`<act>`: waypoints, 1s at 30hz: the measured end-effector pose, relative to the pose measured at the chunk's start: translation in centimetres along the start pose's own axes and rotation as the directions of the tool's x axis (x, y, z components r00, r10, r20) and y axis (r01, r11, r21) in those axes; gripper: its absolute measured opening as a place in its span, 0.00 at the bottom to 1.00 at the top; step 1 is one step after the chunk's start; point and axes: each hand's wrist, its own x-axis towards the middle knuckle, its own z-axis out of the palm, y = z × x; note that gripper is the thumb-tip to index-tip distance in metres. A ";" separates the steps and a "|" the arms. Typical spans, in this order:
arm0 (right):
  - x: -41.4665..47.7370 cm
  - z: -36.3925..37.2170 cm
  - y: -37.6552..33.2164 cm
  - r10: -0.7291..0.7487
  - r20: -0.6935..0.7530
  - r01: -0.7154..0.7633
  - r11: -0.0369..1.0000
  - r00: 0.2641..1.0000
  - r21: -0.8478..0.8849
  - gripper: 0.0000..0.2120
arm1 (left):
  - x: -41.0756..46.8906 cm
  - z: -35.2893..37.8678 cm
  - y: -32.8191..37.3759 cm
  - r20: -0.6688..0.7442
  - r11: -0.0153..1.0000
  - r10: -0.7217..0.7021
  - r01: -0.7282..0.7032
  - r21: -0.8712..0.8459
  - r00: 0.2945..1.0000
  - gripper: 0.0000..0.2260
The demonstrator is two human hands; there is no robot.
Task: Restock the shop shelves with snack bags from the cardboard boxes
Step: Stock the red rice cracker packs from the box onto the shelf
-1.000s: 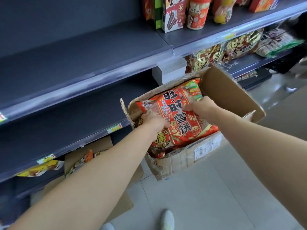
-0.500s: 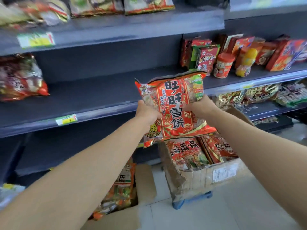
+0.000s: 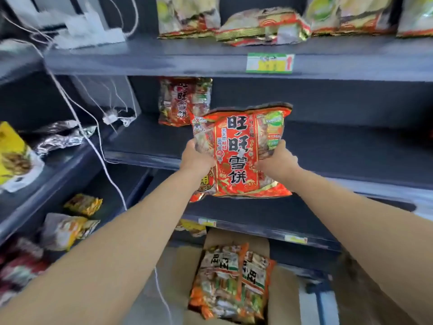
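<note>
Gripping red snack bag (image 3: 239,151); cardboard box (image 3: 253,238) holds bags (image 3: 230,282).

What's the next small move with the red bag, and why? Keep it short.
Probably ease the red bag forward onto the middle shelf, right of the matching bag standing there: left hand and right hand grip its sides in front of that shelf's bare stretch.

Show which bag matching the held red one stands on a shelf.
The red foil snack bag at the back of the dark middle shelf. The held red bag sits between left hand and right hand; others are in the brown cardboard box.
</note>
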 end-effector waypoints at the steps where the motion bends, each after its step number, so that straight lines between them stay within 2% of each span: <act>1: 0.9 1.8 -1.4 -0.018 -0.004 0.018 1.000 1.000 0.006 0.33 | 1.6 -1.6 -0.4 -0.034 1.000 0.020 -0.020 -0.004 0.999 0.26; 4: 3.8 6.8 -4.9 -0.054 -0.023 0.055 0.997 0.998 0.062 0.33 | 6.4 -5.6 -1.5 -0.124 0.998 0.067 -0.068 -0.005 0.990 0.24; 9: 7.7 12.6 -9.8 -0.088 -0.069 0.096 0.989 0.994 0.112 0.32 | 14.1 -10.2 -2.1 -0.171 0.991 0.132 -0.133 0.001 0.977 0.21; 13: 11.1 15.6 -12.9 -0.119 -0.109 0.132 0.984 0.987 0.120 0.36 | 19.4 -12.3 -1.9 -0.149 0.981 0.181 -0.188 -0.035 0.972 0.19; 19: 15.7 19.0 -15.0 -0.094 -0.080 0.101 0.991 0.992 0.083 0.43 | 26.2 -12.7 -3.8 -0.099 0.994 0.107 -0.103 0.041 0.989 0.26; 23: 17.8 20.7 -14.4 -0.026 -0.054 0.033 0.992 0.998 0.120 0.44 | 27.9 -12.5 -4.4 -0.017 0.992 0.112 -0.112 -0.058 0.994 0.27; 30: 19.9 21.5 -15.9 0.015 -0.028 -0.012 0.995 0.999 0.097 0.48 | 31.7 -12.1 -3.4 -0.048 0.993 0.115 -0.116 -0.016 0.992 0.27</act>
